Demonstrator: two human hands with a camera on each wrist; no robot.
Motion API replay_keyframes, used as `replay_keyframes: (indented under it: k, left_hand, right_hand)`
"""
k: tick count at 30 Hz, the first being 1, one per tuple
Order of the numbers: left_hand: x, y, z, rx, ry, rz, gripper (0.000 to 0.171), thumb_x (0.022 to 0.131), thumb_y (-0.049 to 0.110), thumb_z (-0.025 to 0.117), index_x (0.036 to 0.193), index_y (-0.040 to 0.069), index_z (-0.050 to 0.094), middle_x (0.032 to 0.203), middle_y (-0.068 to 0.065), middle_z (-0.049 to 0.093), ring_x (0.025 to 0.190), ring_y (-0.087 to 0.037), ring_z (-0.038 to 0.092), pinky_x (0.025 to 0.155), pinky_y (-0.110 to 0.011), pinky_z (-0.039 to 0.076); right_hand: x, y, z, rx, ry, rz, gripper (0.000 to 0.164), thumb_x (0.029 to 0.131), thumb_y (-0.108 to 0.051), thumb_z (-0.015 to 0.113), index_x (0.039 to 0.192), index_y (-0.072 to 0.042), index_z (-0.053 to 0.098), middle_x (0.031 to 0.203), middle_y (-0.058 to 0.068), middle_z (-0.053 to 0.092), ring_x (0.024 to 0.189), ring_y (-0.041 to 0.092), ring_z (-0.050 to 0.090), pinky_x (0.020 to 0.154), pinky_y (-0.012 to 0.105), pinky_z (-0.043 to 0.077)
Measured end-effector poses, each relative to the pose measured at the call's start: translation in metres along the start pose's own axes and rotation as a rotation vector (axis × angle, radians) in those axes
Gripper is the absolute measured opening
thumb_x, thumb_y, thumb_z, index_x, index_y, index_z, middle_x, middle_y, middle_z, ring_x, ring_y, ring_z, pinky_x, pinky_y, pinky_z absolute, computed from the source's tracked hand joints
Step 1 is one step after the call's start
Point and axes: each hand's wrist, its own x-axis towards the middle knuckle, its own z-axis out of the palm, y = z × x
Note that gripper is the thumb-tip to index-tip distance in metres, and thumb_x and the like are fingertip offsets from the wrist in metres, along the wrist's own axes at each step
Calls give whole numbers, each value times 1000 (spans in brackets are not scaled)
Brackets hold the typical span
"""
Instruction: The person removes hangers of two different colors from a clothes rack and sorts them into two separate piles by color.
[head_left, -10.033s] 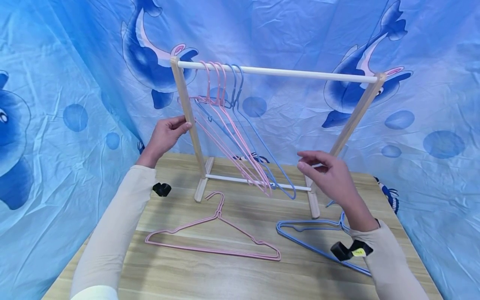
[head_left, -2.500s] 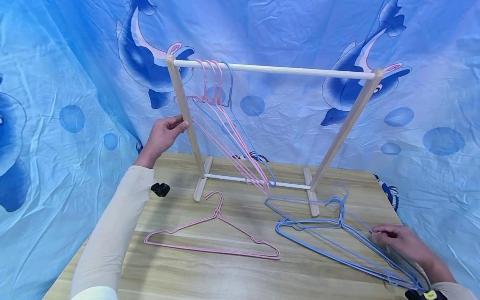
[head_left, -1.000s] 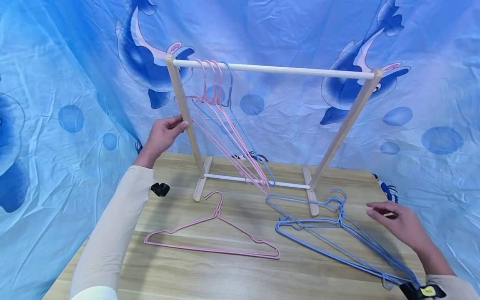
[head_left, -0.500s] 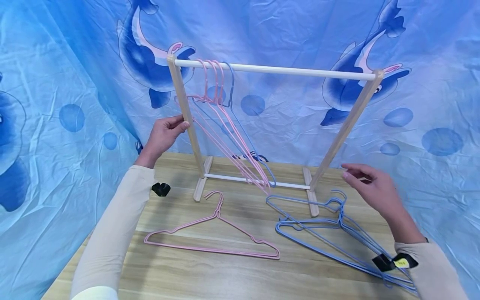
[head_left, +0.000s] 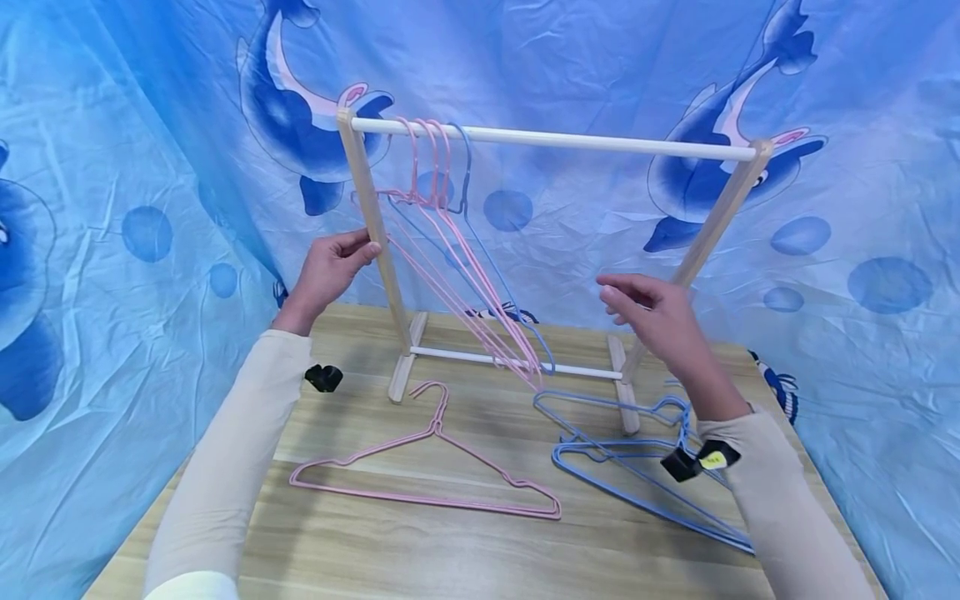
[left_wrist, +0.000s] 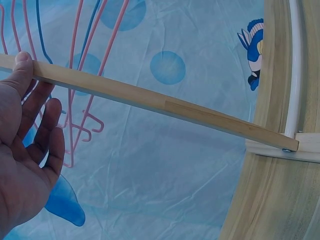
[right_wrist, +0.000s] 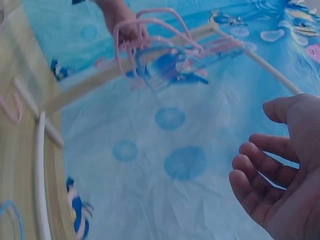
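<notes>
In the head view, my left hand (head_left: pixel 330 271) pinches the left wooden upright (head_left: pixel 367 187) of a small clothes rack. The left wrist view shows the thumb (left_wrist: pixel 22 67) on that upright. Several pink hangers (head_left: pixel 436 171) hang at the left end of the white rail (head_left: pixel 570 142), with one blue hanger (head_left: pixel 467 171) to their right. My right hand (head_left: pixel 652 321) is in the air before the right upright, fingers relaxed and holding nothing. Pink hangers (head_left: pixel 437 427) lie stacked on the table below the rack. Blue hangers (head_left: pixel 630 497) lie overlapping at right, partly hidden by the right forearm.
The rack's wooden feet (head_left: pixel 401 379) and a lower white bar (head_left: pixel 480 357) stand at the back of the wood-grain table (head_left: pixel 360 550). A blue curtain (head_left: pixel 585 242) with dolphin prints surrounds the table on the back and sides.
Ten seconds ago two blue hangers hung on the rail; now one does. My right hand laid a blue hanger on the blue pile, released it, and moved up-left toward the rack. My left hand stayed.
</notes>
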Motion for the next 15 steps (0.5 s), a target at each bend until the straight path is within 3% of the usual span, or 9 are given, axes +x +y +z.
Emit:
replay_keyframes:
  k: [10, 15]
  left_hand:
    - [0, 0, 0, -17, 6, 0, 46, 101, 41, 63, 141, 17, 65, 136, -13, 66, 121, -20, 65, 107, -44, 51]
    - [1, -1, 1, -26, 13, -2, 45, 102, 40, 63, 140, 16, 65, 136, -15, 66, 121, -19, 65, 107, -44, 50]
  right_hand:
    - [38, -17, 48, 187, -98, 19, 45, 104, -40, 61, 136, -8, 67, 125, 13, 68, 102, 27, 65, 85, 35, 59]
    - [50, -25, 69, 265, -115, 27, 44, 103, -39, 62, 134, -8, 69, 119, 10, 69, 99, 23, 64, 84, 33, 59]
